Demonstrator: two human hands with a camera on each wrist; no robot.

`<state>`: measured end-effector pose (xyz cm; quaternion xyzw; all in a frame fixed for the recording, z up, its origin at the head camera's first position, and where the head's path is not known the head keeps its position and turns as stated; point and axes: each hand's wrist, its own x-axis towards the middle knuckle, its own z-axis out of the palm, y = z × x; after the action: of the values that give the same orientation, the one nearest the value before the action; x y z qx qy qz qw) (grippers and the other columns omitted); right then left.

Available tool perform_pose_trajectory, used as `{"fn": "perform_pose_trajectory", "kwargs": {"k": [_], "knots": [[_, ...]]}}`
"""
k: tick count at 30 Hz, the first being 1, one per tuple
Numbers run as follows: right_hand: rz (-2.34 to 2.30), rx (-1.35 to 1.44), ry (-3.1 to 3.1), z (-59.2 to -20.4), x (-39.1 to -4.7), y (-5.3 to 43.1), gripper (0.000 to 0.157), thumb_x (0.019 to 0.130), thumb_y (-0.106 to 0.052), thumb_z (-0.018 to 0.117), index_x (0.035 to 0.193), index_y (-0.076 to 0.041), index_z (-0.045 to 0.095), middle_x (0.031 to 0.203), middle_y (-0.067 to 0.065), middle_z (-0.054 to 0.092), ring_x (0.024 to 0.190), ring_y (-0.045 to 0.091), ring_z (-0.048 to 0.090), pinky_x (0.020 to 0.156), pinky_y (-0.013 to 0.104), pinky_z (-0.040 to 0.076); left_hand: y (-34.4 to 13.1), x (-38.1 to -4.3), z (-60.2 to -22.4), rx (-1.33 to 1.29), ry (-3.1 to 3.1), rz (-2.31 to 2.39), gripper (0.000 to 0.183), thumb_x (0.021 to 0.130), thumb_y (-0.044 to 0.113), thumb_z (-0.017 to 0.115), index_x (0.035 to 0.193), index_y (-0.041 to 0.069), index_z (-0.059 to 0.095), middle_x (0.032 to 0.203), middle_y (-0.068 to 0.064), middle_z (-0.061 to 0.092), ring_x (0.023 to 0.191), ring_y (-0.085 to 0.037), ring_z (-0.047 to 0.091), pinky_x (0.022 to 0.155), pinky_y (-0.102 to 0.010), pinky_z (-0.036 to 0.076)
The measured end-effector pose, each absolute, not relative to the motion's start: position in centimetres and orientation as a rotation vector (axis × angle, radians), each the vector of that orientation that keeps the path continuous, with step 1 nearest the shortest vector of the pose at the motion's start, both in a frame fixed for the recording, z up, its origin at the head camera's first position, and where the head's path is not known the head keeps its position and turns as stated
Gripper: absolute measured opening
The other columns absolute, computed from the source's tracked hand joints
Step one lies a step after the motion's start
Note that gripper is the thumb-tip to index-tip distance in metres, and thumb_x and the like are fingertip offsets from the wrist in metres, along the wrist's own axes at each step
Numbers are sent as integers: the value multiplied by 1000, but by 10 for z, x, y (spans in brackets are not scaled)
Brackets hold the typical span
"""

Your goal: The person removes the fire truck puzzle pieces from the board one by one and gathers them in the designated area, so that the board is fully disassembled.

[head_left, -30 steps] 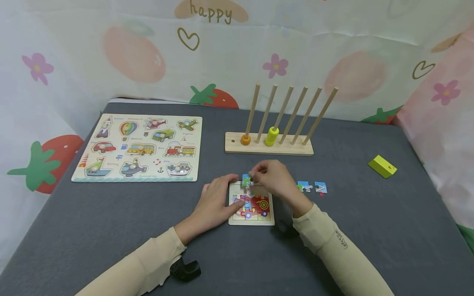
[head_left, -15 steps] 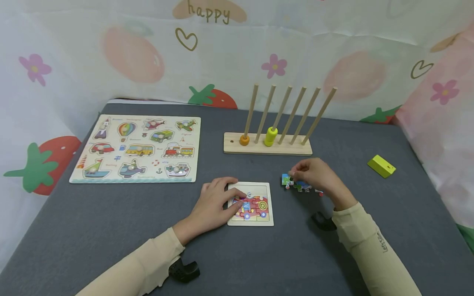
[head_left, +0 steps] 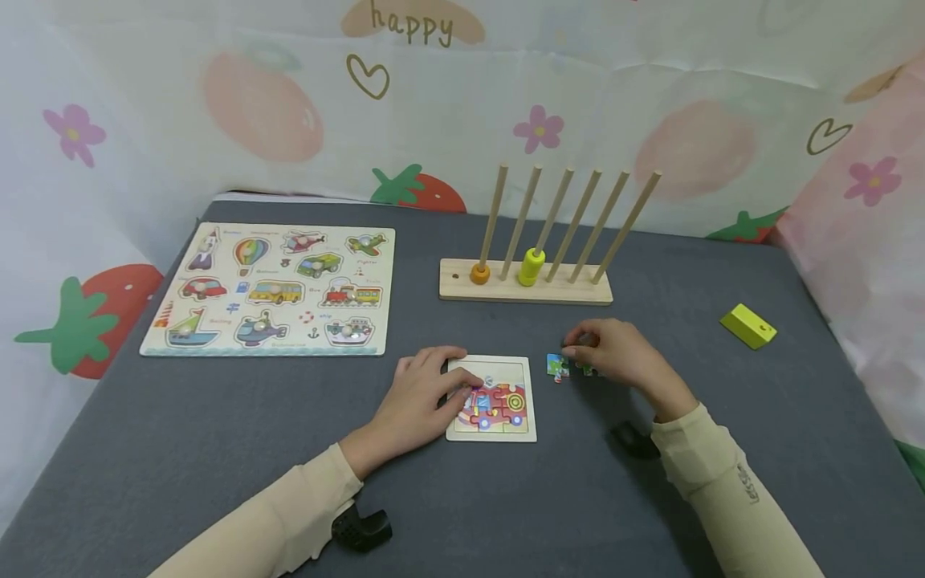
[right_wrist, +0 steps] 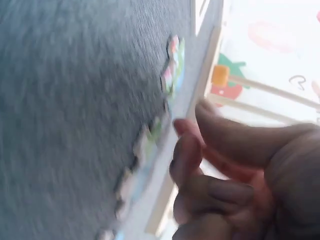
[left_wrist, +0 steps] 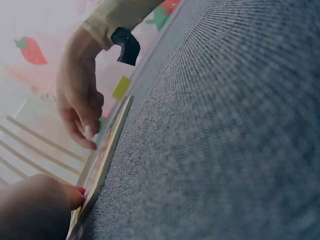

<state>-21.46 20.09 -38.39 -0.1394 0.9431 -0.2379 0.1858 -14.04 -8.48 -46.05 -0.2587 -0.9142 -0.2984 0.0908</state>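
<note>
My left hand [head_left: 415, 399] rests at the left side of a small wooden jigsaw board [head_left: 531, 401]; its thumb and index finger touch the red vehicle picture [head_left: 506, 405]. In the left wrist view, part of that hand lies over the board's edge. To the right, my right hand [head_left: 614, 353] hovers just above loose puzzle pieces. One blue and green jigsaw piece [head_left: 557, 366] lies flat beside its fingertips; another piece [head_left: 587, 369] is partly covered by the hand. In the right wrist view, thumb and index finger stand slightly apart with nothing between them, near a row of pieces [right_wrist: 147, 142].
A peg stand [head_left: 455, 281] with orange and yellow beads stands behind the small board. At the left lies a large vehicle puzzle board [head_left: 303, 325]. A yellow block [head_left: 748, 325] lies on the right of the dark tablecloth [head_left: 470, 506].
My right hand has carried a jigsaw piece from the board's top left to the right and let it go beside the other pieces. The left hand stays on the board.
</note>
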Motion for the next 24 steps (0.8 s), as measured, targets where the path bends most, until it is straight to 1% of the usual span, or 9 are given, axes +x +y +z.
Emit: {"fn": "perform_pose_trajectory", "kwargs": {"k": [4,7,13,19,22,24], "knots": [[-538,-636,2694,-384,-210,205,29,86,-15,71,114,-10,66,83,6,56,66,16,48,59,31,40,-85,-141,-462,-781,-2711,-899,18,96,24,56,106,29,70,132,-4,53,126,-23,44,92,-45,32],[-489,-756,2707,-386,-207,205,30,84,-10,73,114,-11,66,85,5,53,70,16,45,62,31,39,-85,-141,-461,-783,-2707,-895,18,96,24,56,106,29,70,132,-5,54,125,-24,44,91,-45,33],[-502,-815,2735,-392,-204,204,27,85,-5,71,111,-11,66,80,2,52,68,14,45,61,30,39,-85,-142,-461,-784,-2707,-878,18,96,24,56,106,29,70,131,-5,54,125,-24,44,91,-45,33],[-470,-842,2750,-393,-202,207,28,85,-6,71,112,-11,67,77,-1,51,66,12,44,60,28,38,-85,-142,-462,-787,-2710,-876,18,96,24,56,106,29,70,132,-4,53,125,-23,44,91,-45,32],[-472,-838,2749,-392,-201,209,29,86,-7,70,114,-11,66,75,-2,50,66,11,43,60,28,38,-85,-142,-462,-787,-2718,-872,18,96,25,56,106,29,70,132,-4,53,126,-23,44,92,-45,32],[-507,-835,2757,-388,-200,211,31,87,-7,69,118,-9,65,76,-2,51,66,11,44,61,29,39,-85,-142,-462,-786,-2718,-870,18,96,25,56,106,29,70,132,-5,53,126,-23,44,92,-45,32]]}}
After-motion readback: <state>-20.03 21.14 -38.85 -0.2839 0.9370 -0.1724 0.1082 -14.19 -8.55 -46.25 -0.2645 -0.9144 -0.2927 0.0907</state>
